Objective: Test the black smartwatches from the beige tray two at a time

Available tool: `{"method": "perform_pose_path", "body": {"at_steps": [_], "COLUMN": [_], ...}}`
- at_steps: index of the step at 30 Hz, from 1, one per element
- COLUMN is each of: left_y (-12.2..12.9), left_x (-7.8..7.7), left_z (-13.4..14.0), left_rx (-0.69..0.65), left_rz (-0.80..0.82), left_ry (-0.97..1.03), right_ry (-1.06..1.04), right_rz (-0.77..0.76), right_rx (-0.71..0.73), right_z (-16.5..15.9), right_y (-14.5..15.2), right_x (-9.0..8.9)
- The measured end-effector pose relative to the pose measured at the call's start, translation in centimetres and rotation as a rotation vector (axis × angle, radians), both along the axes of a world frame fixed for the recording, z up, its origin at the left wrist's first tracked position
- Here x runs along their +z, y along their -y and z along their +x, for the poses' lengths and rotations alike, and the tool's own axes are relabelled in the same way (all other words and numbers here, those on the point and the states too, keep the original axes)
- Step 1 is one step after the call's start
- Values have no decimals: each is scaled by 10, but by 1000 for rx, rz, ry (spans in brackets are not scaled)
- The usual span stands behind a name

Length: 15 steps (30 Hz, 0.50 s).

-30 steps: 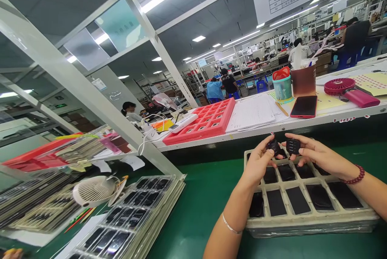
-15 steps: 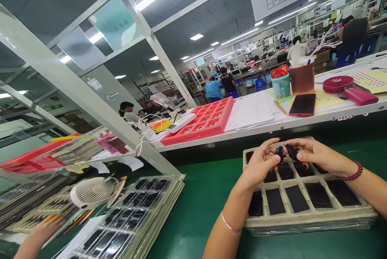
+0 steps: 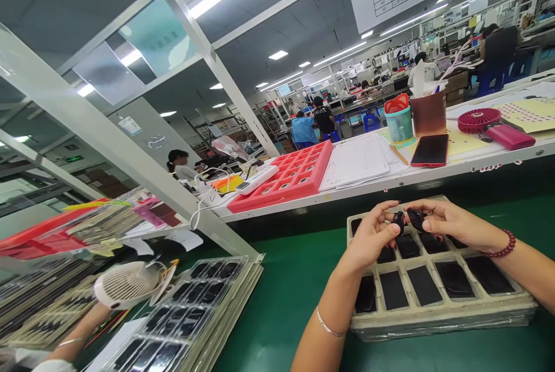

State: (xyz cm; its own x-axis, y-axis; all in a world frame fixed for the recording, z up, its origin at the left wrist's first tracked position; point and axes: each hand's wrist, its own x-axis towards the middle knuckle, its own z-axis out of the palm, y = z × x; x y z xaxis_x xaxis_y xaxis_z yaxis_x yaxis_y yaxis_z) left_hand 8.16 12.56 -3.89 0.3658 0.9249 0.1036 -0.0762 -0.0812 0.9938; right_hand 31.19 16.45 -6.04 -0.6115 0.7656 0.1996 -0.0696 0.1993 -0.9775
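Note:
My left hand [image 3: 367, 239] pinches a small rounded black piece [image 3: 399, 222] between thumb and fingers. Close beside it, my right hand [image 3: 455, 223] grips a glossy black piece [image 3: 415, 219] with a flat face. Whether the two pieces are joined I cannot tell. Both hands are above a beige compartment tray [image 3: 442, 315], whose pockets hold flat black rectangular pieces [image 3: 425, 286]. The hands hide part of the tray's back row. Clear plastic lies under this tray.
Stacked clear trays [image 3: 234, 302] with black parts stand to the left, near a white fan [image 3: 125, 285]. A co-worker's arm [image 3: 87, 326] reaches in behind the fan. The shelf ahead carries a red foam tray [image 3: 281, 178], papers [image 3: 355, 166], a phone [image 3: 429, 150] and cups [image 3: 399, 125].
The co-worker's hand at the left has moved forward and right, to behind the fan. My hands keep nearly the same pose over the tray, and the view shifts slightly.

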Motion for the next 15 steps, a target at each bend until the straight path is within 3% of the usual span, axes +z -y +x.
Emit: {"method": "perform_pose_path", "body": {"at_steps": [9,15], "left_y": [1,0], "left_x": [1,-1], "left_z": [0,-1], "left_rx": [-3,-7], "left_rz": [-1,-19], "left_ry": [-7,1], "right_ry": [-6,5], "right_rz": [14,54], "right_rx": [7,-9], "right_z": [-1,-2], "right_y": [3,1], "right_x": [2,-6]}}
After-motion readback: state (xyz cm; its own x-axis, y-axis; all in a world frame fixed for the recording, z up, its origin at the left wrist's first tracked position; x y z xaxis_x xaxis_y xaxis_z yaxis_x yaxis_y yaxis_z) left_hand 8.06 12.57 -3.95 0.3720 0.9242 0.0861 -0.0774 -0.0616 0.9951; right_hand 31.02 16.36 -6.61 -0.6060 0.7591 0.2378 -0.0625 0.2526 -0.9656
